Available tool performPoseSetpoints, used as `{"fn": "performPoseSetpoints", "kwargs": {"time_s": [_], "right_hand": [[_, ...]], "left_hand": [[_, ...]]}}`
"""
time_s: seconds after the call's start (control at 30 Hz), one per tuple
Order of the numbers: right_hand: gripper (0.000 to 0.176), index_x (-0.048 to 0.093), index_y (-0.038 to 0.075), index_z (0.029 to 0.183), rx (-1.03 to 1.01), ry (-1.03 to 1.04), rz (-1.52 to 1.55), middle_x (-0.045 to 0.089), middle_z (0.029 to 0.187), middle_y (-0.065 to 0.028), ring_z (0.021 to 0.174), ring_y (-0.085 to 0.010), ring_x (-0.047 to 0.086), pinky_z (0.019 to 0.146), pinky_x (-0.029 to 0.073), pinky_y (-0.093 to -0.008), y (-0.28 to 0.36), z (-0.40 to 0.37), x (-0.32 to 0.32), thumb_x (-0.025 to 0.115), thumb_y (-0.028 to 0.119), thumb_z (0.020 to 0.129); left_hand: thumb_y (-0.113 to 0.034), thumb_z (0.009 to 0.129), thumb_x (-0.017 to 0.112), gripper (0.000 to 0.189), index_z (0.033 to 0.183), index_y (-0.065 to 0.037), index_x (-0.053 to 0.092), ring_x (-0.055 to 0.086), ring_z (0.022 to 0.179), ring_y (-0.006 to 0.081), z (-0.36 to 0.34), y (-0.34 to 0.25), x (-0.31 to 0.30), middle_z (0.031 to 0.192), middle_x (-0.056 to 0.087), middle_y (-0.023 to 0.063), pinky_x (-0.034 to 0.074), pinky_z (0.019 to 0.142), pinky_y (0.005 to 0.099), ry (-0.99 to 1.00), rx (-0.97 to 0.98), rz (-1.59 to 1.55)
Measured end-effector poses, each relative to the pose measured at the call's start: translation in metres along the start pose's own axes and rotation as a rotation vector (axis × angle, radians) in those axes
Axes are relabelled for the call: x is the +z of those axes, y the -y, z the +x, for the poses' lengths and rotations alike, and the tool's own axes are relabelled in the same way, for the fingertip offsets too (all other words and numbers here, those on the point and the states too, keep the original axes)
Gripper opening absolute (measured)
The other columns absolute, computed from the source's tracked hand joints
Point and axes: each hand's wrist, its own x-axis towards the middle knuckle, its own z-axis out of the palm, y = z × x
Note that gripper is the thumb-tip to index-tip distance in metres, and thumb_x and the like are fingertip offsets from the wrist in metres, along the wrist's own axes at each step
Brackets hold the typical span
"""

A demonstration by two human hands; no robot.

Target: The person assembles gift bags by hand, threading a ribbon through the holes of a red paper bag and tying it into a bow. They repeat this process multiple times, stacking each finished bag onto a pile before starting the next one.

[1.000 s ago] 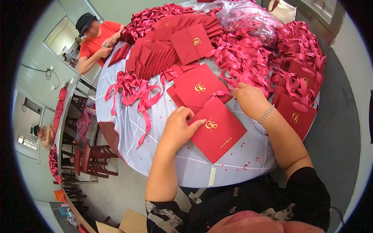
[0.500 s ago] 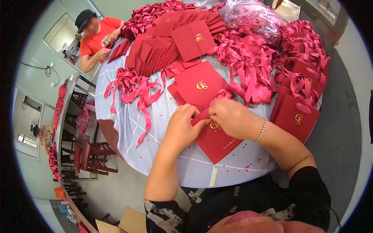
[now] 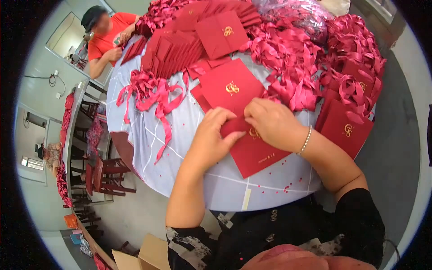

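A red paper bag (image 3: pixel 257 155) with gold print lies flat on the cloth-covered table in front of me. My left hand (image 3: pixel 218 135) grips its upper left edge between thumb and fingers. At the bag's top edge, my right hand (image 3: pixel 274 123) is pinched; whatever its fingertips hold is hidden, though pink ribbon shows just behind them. Just beyond my hands lies another red bag (image 3: pixel 231 87) with a gold logo, on top of others.
Red bags (image 3: pixel 175 54) and pink ribbon piles (image 3: pixel 288 67) cover the far side. More bags (image 3: pixel 346 130) stand at right. A co-worker (image 3: pixel 110 36) handles items at the far left. An open cardboard box (image 3: pixel 155 254) sits below the table.
The view has shifted slightly, so the table's contents sit higher in it. My right hand has turned a little at the bag's top edge, and the ribbon there is less visible.
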Motion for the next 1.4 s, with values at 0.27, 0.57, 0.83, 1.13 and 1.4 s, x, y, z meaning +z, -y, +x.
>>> {"fn": "performPoseSetpoints", "kwargs": {"time_s": [0.27, 0.57, 0.83, 1.13, 1.4], "right_hand": [[0.011, 0.059, 0.002, 0.094, 0.136, -0.106, 0.343, 0.064, 0.083, -0.0133, 0.075, -0.0309, 0.064, 0.066, 0.052, -0.0375, 0.000, 0.002, -0.003, 0.066, 0.008, 0.087], [0.009, 0.066, 0.001, 0.087, 0.107, -0.001, 0.319, 0.066, 0.083, -0.0152, 0.075, -0.0306, 0.066, 0.067, 0.052, -0.0375, 0.001, -0.001, 0.012, 0.067, 0.010, 0.085], [0.009, 0.065, 0.001, 0.083, 0.151, 0.005, 0.317, 0.066, 0.081, -0.0167, 0.073, -0.0330, 0.065, 0.066, 0.051, -0.0407, 0.006, 0.000, 0.013, 0.066, 0.010, 0.084], [0.006, 0.065, 0.002, 0.079, 0.185, -0.006, 0.260, 0.065, 0.074, -0.0188, 0.070, -0.0359, 0.065, 0.065, 0.051, -0.0449, 0.010, 0.002, 0.014, 0.065, 0.008, 0.080], [0.007, 0.065, 0.003, 0.080, 0.181, 0.002, 0.037, 0.065, 0.074, -0.0184, 0.071, -0.0365, 0.065, 0.065, 0.051, -0.0469, 0.024, 0.003, 0.011, 0.061, 0.009, 0.081]], "left_hand": [[-0.006, 0.070, 0.082, 0.037, 0.098, -0.001, 0.058, 0.059, 0.090, 0.0139, -0.001, 0.011, -0.001, 0.099, 0.065, 0.0043, 0.047, 0.078, 0.0261, -0.049, -0.193, -0.119], [-0.005, 0.067, 0.083, 0.037, 0.087, -0.002, 0.053, 0.061, 0.089, 0.0164, -0.001, 0.008, 0.003, 0.102, 0.067, 0.0062, 0.049, 0.077, 0.0285, -0.094, -0.166, -0.056], [0.000, 0.065, 0.080, 0.035, 0.083, -0.002, 0.050, 0.063, 0.088, 0.0219, -0.002, 0.001, 0.010, 0.098, 0.066, 0.0080, 0.051, 0.076, 0.0312, -0.108, -0.099, -0.001], [0.002, 0.064, 0.077, 0.034, 0.082, 0.000, 0.047, 0.060, 0.091, 0.0352, -0.001, -0.002, 0.014, 0.098, 0.062, 0.0152, 0.050, 0.076, 0.0395, -0.085, -0.099, -0.034], [0.008, 0.065, 0.069, 0.030, 0.084, 0.001, 0.047, 0.058, 0.095, 0.0369, -0.001, -0.009, 0.018, 0.105, 0.060, 0.0161, 0.049, 0.081, 0.0408, -0.080, 0.038, 0.006]]}}
